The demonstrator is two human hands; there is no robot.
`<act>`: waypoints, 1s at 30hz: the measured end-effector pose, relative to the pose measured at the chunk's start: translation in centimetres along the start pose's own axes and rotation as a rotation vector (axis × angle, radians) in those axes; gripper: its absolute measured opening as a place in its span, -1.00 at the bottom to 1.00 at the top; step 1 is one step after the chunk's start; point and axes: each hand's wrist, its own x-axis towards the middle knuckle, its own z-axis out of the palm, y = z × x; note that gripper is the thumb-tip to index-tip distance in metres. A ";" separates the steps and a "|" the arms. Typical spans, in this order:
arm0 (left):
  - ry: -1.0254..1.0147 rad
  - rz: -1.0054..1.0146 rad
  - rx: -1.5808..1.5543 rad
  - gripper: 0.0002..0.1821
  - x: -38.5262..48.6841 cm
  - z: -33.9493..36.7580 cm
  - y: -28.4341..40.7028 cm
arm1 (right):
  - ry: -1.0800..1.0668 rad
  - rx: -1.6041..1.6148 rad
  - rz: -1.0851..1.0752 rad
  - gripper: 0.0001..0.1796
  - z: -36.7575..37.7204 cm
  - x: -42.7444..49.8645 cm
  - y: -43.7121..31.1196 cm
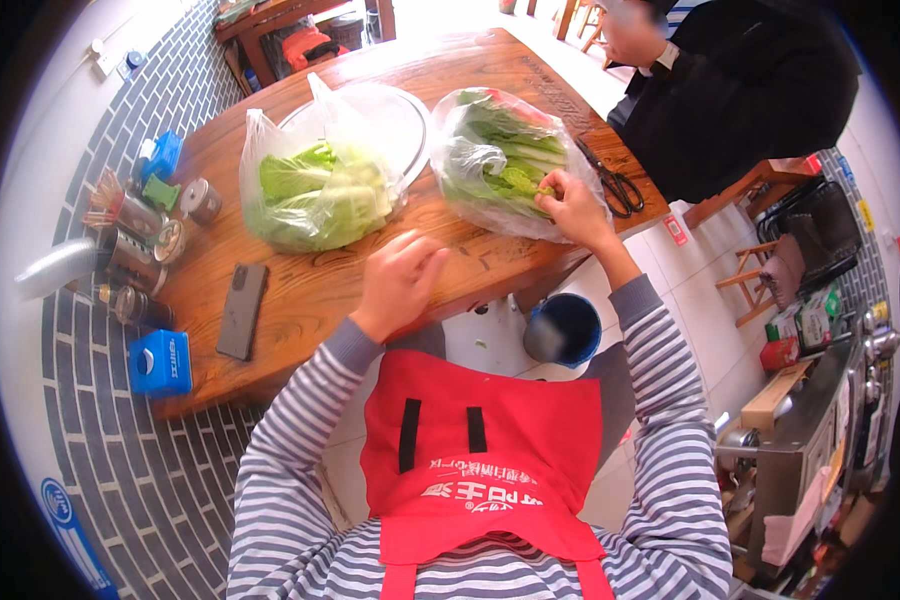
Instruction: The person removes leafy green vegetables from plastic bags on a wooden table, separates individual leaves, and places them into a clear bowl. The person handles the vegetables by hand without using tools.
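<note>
On the wooden table (pixel 307 300) stand two clear plastic bags of leafy greens. My right hand (pixel 574 208) is at the opening of the right bag (pixel 487 195), its fingertips pinched on a lettuce leaf (pixel 521 180). The left bag (pixel 259 150) holds pale green lettuce leaves (pixel 330 199) and stands partly in front of a round white tray (pixel 390 112). My left hand (pixel 401 281) rests by the table's near edge, between the bags, its fingers curled; nothing shows in it. Black-handled scissors (pixel 619 187) lie right of the right bag.
A smartphone (pixel 241 311), a blue carton (pixel 161 364), jars (pixel 200 201) and a skewer holder (pixel 131 214) stand or lie on the table's left side. A lined bin (pixel 562 330) is on the floor below. A person in black (pixel 742 90) is beyond the right corner.
</note>
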 end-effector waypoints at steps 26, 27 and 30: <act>-0.023 0.277 0.517 -0.75 4.2 3.7 -2.5 | 0.006 0.081 0.108 -0.78 -1.0 1.3 -0.3; -0.017 0.282 0.502 -0.75 4.0 3.8 -2.6 | -0.002 0.130 0.148 -0.78 -1.1 1.3 -0.3; 0.007 0.308 0.471 -0.78 3.3 4.1 -2.9 | 0.031 0.012 0.101 -0.75 -1.2 1.6 -0.5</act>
